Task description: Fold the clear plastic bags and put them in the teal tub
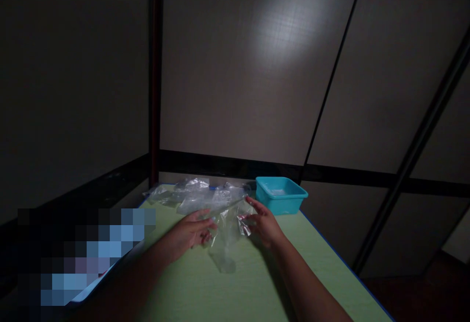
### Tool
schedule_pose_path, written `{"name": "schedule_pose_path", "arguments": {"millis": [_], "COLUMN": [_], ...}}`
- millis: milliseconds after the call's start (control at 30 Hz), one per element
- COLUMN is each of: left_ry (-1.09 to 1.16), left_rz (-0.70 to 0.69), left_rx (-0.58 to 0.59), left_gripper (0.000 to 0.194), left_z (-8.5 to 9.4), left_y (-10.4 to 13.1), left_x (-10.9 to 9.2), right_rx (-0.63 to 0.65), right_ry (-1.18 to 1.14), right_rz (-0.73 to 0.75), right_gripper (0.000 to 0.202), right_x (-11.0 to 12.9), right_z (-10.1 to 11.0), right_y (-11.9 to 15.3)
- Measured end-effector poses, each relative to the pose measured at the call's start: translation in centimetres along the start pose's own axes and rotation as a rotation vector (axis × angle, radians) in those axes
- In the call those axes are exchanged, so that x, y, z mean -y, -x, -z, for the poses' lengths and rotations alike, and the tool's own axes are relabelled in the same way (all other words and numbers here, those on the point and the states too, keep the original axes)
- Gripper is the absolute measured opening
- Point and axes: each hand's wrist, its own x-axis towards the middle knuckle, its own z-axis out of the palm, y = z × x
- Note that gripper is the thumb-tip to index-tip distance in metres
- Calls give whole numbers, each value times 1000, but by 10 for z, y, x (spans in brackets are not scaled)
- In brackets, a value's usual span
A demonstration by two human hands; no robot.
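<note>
Green tabletop (191, 290) bears a tub (284, 205), loose bags (194, 195) left of it. Nearer than the tub, left hand (194, 229) and right hand (265, 221) pinch a hanging bag (226, 243).

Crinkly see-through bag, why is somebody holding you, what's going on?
A person's left hand and right hand hold a clear, thin plastic bag over a pale green table. More crumpled clear plastic lies toward the far edge, left of a turquoise rectangular tub.
</note>
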Motion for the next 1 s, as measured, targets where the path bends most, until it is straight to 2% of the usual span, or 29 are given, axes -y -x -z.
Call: {"name": "schedule_pose_path", "arguments": {"millis": [133, 333, 467, 700, 800, 900, 1000], "left_ry": [33, 4, -46, -127, -188, -382, -593], "left_rz": [-38, -44, -49, -112, -163, -210, -249], "left_rx": [64, 140, 148, 54, -32, -130, -230], "left_gripper": [71, 62, 58, 58, 53, 47, 41], "left_z": [3, -1, -1, 3, 2, 3, 9], "left_y": [-1, 4, 4, 1, 1, -1, -6], "left_x": [1, -2, -2, -3, -6, -5, -3], "right_rx": [-18, -59, -62, -118, -196, -252, -270], "right_ry": [11, 8, 63, 130, 218, 325, 419], "right_rz": [-21, 22, 66, 32, -44, -75, -63], "right_gripper": [66, 68, 68, 67, 53, 38, 32], "right_x": [-1, 1, -1, -6, -7, -10, -14], "right_z": [0, 1, 2, 6, 8, 11, 15], "right_y": [0, 0, -2, -7, -9, -11, -14]}}
